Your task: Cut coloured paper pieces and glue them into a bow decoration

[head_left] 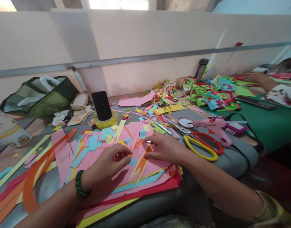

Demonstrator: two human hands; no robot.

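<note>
My right hand [163, 147] bends over the colored paper stack, its thumb and fingers closed on the upper end of an orange paper piece [142, 165] with yellow edges and pointed tails. The tails lie on a pink sheet [121, 177]. To its left, my left hand [115, 158] hovers with curled fingers and a small gap between thumb and forefinger; I see nothing in it. A small blue paper square [132, 162] lies beside its thumb. Blue paper scraps [93, 142] and yellow bits are scattered across the pink sheet.
Right of the stack are scissors [202, 148] with yellow and red handles, a pink glue gun [216, 126] and a metal-bladed cutter [167, 129]. A phone [102, 106] stands in a yellow tape roll [106, 120]. A green bag [41, 96] sits back left; another person's hand [261, 80] is far right.
</note>
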